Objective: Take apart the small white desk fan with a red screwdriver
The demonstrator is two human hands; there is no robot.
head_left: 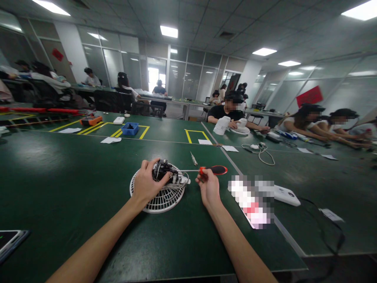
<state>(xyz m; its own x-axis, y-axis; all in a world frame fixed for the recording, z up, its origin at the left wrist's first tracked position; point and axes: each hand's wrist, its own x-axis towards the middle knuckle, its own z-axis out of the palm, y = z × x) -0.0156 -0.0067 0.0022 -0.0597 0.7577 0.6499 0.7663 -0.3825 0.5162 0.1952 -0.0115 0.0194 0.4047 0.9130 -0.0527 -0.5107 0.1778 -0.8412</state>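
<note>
A round white fan grille (pixel 160 203) lies on the green table, with a black motor assembly (pixel 160 169) and loose white wires (pixel 173 192) on top of it. My left hand (pixel 147 182) is wrapped round the motor assembly, thumb at the near side and fingers over the top. In my right hand (pixel 209 186) is a red and black screwdriver (pixel 216 170), held by its handle. Its shaft points left and its tip meets the side of the motor assembly; the exact contact point is hidden. A small clear-handled screwdriver (pixel 193 158) lies just beyond.
To the right lie a blurred-out bright phone-like slab (pixel 250 204) and a white device (pixel 287 195) with a black strap. A phone (pixel 11 239) rests at the left edge. Farther back are a blue bin (pixel 130 129), an orange meter (pixel 91 120) and a co-worker (pixel 220 112) with white fan parts.
</note>
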